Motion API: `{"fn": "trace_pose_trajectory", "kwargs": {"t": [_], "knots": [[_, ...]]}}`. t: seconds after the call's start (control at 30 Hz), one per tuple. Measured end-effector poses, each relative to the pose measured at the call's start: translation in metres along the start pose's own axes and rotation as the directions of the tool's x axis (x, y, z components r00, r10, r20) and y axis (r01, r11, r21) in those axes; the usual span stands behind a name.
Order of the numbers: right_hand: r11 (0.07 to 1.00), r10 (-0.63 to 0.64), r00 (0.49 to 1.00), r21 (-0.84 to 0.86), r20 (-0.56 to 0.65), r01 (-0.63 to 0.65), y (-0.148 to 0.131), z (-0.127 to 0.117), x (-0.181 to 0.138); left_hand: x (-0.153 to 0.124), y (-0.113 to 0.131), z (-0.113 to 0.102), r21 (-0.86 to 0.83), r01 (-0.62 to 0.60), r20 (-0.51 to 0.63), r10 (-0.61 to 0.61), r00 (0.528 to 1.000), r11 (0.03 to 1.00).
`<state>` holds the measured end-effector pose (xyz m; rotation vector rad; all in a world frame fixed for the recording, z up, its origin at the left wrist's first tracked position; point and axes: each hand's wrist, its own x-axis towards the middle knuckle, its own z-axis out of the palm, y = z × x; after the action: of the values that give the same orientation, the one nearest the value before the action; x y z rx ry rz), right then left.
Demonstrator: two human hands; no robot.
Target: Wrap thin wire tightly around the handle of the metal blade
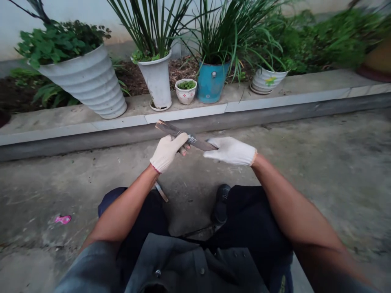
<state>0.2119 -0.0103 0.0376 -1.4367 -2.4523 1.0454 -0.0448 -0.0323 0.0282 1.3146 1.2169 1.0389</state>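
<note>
Both my hands wear white cotton gloves. My left hand [167,151] is closed around the middle of a long flat dark metal blade [171,129], which slants from upper left down to the right. My right hand [231,151] grips the blade's lower right end. The blade is held in the air above my knees, over the concrete ground. A second thin strip [161,192] pokes out below my left wrist, partly hidden by my arm.
A raised concrete kerb [183,116] runs across ahead, carrying a big tilted white ribbed pot [88,81], a tall white pot [158,81], a small patterned pot [185,93], a blue pot [211,81] and a low painted pot [267,80]. A pink scrap [62,219] lies on the ground at left.
</note>
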Motion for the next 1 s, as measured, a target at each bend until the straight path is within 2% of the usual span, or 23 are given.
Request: {"fn": "trace_pose_trajectory", "kwargs": {"t": [0.1, 0.2, 0.33, 0.4, 0.47, 0.53, 0.63, 0.73, 0.83, 0.9, 1.0], "knots": [[1.000, 0.001, 0.999, 0.012, -0.051, -0.001, -0.006, 0.008, 0.005, 0.002, -0.002, 0.000, 0.025, -0.001, 0.025, 0.000, 1.000, 1.000], [0.995, 0.056, 0.975, -0.065, -0.215, -0.071, -0.011, 0.011, 0.010, 0.005, -0.007, 0.002, 0.070, -0.023, 0.070, 0.018, 0.997, 0.997], [0.945, 0.149, 0.891, -0.202, -0.430, -0.256, -0.008, 0.008, 0.016, 0.003, -0.017, 0.009, 0.277, -0.008, 0.164, -0.039, 0.986, 0.961], [0.910, 0.155, 0.857, -0.268, -0.491, -0.317, -0.004, 0.005, 0.017, 0.001, -0.021, 0.011, 0.387, 0.005, 0.222, -0.098, 0.970, 0.922], [0.864, 0.119, 0.848, -0.366, -0.517, -0.344, -0.001, 0.001, 0.018, -0.001, -0.022, 0.010, 0.508, -0.047, 0.291, -0.121, 0.949, 0.860], [0.800, 0.081, 0.873, -0.490, -0.481, -0.345, 0.000, -0.002, 0.018, -0.001, -0.021, 0.006, 0.628, -0.150, 0.344, -0.100, 0.934, 0.763], [0.701, 0.144, 0.932, -0.631, -0.332, -0.333, -0.004, -0.001, 0.018, 0.003, -0.019, -0.003, 0.754, -0.256, 0.368, -0.066, 0.927, 0.604], [0.668, 0.149, 0.981, -0.718, -0.126, -0.194, -0.005, 0.007, 0.019, 0.010, -0.017, -0.010, 0.796, -0.307, 0.395, -0.064, 0.916, 0.522], [0.707, 0.000, 0.998, -0.706, 0.068, 0.048, 0.000, 0.012, 0.015, 0.013, -0.014, -0.014, 0.772, -0.296, 0.392, -0.056, 0.918, 0.562], [0.764, -0.110, 0.977, -0.614, 0.182, 0.200, 0.004, 0.010, 0.009, 0.014, -0.010, -0.016, 0.749, -0.241, 0.359, -0.073, 0.930, 0.617], [0.885, -0.213, 0.955, -0.374, 0.208, 0.278, 0.009, -0.002, 0.000, 0.015, -0.008, -0.015, 0.696, -0.167, 0.344, -0.119, 0.932, 0.698]]}}
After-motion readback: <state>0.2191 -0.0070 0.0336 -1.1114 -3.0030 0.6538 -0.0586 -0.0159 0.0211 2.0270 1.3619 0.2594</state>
